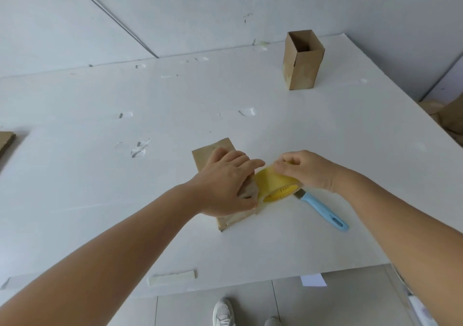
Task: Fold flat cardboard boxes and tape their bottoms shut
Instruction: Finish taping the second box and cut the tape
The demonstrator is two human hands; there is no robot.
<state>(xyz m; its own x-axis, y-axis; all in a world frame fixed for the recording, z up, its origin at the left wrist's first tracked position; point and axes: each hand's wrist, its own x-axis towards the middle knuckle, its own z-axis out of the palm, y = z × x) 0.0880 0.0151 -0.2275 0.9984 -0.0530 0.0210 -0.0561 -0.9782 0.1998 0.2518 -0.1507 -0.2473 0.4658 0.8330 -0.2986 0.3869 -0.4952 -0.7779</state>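
Grey tile floor (338, 300) at the bottom w/ 2 white shoes (223, 312). Above it a big white table (100, 188) w/ dents and tape bits; white walls behind. Left hand (225, 183) lies flat on a box (220, 150), fingers straight, pressing it down near the table's front. Right hand (304, 169) pinches the loose end of the yellow tape (275, 185), just beside the box. 1 blue knife (323, 211) lies touching the roll. Far back right, 1 more box (303, 61) stands open. 2 boxes, 1 tape roll.
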